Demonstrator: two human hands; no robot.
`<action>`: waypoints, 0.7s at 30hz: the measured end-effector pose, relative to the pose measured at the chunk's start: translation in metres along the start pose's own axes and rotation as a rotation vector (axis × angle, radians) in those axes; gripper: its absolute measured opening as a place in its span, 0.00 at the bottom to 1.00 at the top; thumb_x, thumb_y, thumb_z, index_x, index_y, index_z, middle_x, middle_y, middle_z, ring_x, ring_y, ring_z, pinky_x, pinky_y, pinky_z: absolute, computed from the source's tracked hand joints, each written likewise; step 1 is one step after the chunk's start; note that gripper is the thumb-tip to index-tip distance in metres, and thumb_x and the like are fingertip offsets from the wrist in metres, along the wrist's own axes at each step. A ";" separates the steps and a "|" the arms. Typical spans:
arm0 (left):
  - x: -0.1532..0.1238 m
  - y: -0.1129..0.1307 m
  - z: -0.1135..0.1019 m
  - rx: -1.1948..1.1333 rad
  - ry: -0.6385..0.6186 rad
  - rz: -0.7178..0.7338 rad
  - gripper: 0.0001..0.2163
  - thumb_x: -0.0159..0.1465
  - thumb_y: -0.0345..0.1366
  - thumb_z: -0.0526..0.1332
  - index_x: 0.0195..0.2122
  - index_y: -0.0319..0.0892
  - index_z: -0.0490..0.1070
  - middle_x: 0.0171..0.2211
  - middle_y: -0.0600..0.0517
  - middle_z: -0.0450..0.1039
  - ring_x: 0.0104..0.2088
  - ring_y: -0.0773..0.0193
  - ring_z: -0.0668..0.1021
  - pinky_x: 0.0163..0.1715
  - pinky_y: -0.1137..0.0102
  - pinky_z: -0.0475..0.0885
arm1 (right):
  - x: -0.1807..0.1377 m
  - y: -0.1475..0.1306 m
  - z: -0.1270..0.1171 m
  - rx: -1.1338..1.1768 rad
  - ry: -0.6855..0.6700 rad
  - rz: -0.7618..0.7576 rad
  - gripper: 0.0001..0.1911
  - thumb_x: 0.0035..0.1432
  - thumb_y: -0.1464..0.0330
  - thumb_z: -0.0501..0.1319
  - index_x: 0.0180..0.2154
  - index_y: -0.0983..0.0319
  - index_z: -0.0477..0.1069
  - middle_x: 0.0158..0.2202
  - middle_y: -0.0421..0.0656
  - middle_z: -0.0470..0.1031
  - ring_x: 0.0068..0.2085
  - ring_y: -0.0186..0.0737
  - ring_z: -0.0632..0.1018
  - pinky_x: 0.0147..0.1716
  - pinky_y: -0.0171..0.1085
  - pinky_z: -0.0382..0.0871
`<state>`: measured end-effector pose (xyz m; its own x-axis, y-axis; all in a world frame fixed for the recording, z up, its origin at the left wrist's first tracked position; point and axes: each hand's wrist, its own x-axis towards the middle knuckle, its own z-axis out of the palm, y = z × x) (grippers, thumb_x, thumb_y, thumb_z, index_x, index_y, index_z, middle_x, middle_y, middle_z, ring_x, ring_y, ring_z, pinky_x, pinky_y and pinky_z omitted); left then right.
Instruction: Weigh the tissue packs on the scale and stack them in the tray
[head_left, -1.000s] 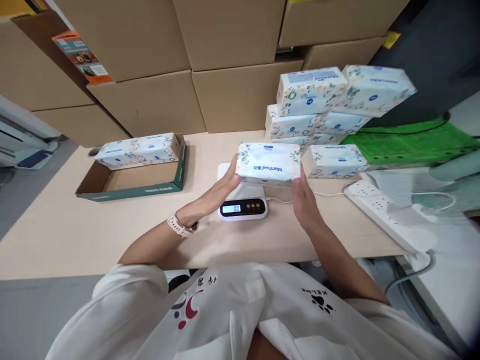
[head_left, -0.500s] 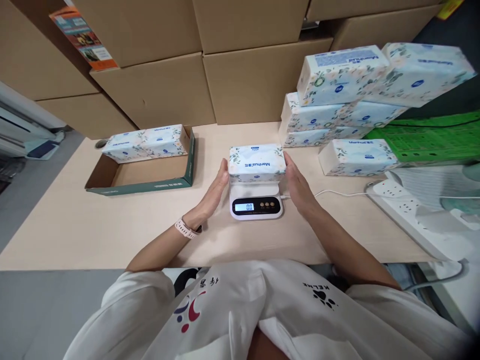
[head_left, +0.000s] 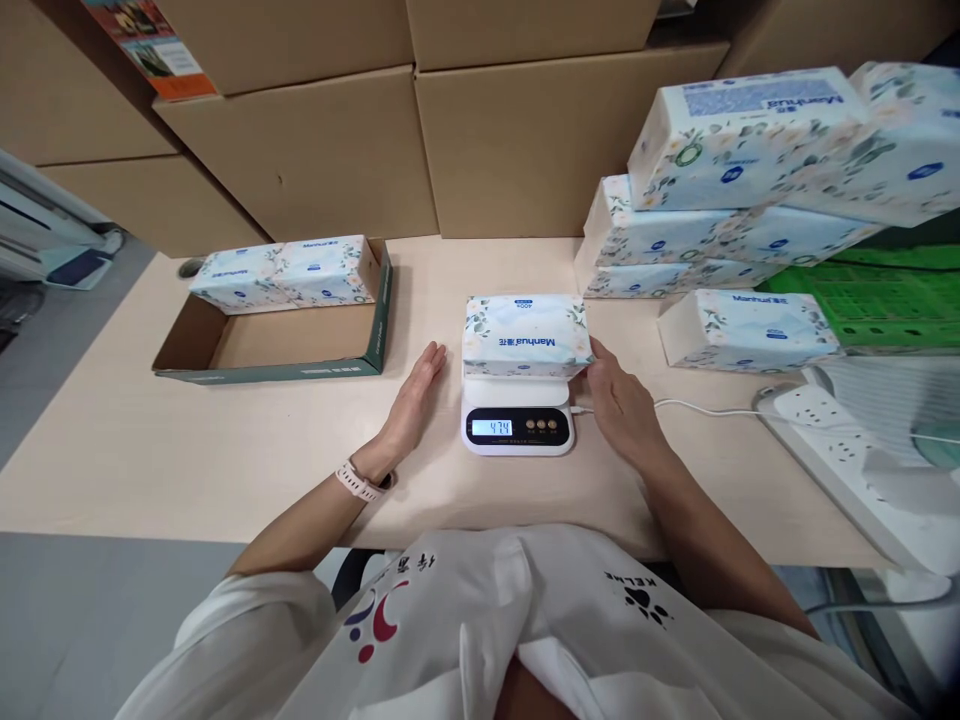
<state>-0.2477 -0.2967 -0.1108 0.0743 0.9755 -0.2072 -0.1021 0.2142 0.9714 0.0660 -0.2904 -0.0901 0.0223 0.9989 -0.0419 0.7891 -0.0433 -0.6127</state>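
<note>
A floral tissue pack (head_left: 526, 335) rests on a white digital scale (head_left: 517, 443), whose lit display seems to read 47.4. To the left of the pack, apart from it, my left hand (head_left: 409, 400) is open with its fingers stretched out. Close by the pack's right end is my right hand (head_left: 622, 405), also open; its fingertips are at the pack's lower right corner, and I cannot tell whether they touch it. Neither hand is holding anything.
At the left, a green-edged cardboard tray (head_left: 270, 374) holds two tissue packs (head_left: 326, 272). Stacked packs (head_left: 739, 150) and a single pack (head_left: 750, 330) stand at the right, near a green crate (head_left: 885, 300) and a white power strip (head_left: 840, 440). Cardboard boxes (head_left: 510, 150) line the back.
My left hand has drawn away from the pack to the left, and my right hand has loosened slightly. The scale's display has gone from 0.0 to about 47.4. The view has shifted a little.
</note>
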 end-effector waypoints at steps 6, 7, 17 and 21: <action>0.002 0.001 0.001 -0.024 0.037 0.007 0.44 0.76 0.61 0.57 0.83 0.38 0.49 0.84 0.38 0.53 0.85 0.49 0.56 0.86 0.53 0.49 | -0.002 -0.002 0.002 -0.002 -0.009 -0.038 0.55 0.73 0.36 0.29 0.78 0.64 0.65 0.65 0.59 0.82 0.63 0.70 0.83 0.64 0.68 0.75; 0.003 0.000 0.001 -0.021 0.039 0.009 0.44 0.76 0.61 0.57 0.83 0.38 0.49 0.84 0.38 0.54 0.85 0.48 0.57 0.86 0.53 0.50 | -0.002 -0.002 0.002 0.003 -0.008 -0.046 0.56 0.73 0.35 0.29 0.77 0.65 0.66 0.65 0.60 0.82 0.63 0.71 0.83 0.64 0.67 0.75; 0.004 -0.002 0.000 0.014 0.051 0.042 0.43 0.75 0.63 0.57 0.81 0.39 0.55 0.83 0.37 0.56 0.84 0.47 0.59 0.85 0.51 0.53 | -0.003 -0.002 0.002 0.018 0.004 -0.067 0.59 0.71 0.33 0.27 0.68 0.63 0.77 0.54 0.60 0.87 0.58 0.71 0.84 0.60 0.67 0.75; 0.002 0.000 0.001 0.017 0.047 0.042 0.39 0.76 0.61 0.57 0.79 0.40 0.58 0.82 0.38 0.59 0.83 0.49 0.62 0.85 0.51 0.54 | -0.003 -0.001 0.002 0.050 0.012 -0.068 0.57 0.70 0.32 0.29 0.64 0.61 0.79 0.54 0.60 0.87 0.57 0.71 0.84 0.60 0.66 0.75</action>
<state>-0.2470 -0.2944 -0.1115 0.0234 0.9850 -0.1711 -0.0872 0.1725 0.9811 0.0640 -0.2937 -0.0909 -0.0232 0.9997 0.0102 0.7573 0.0243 -0.6526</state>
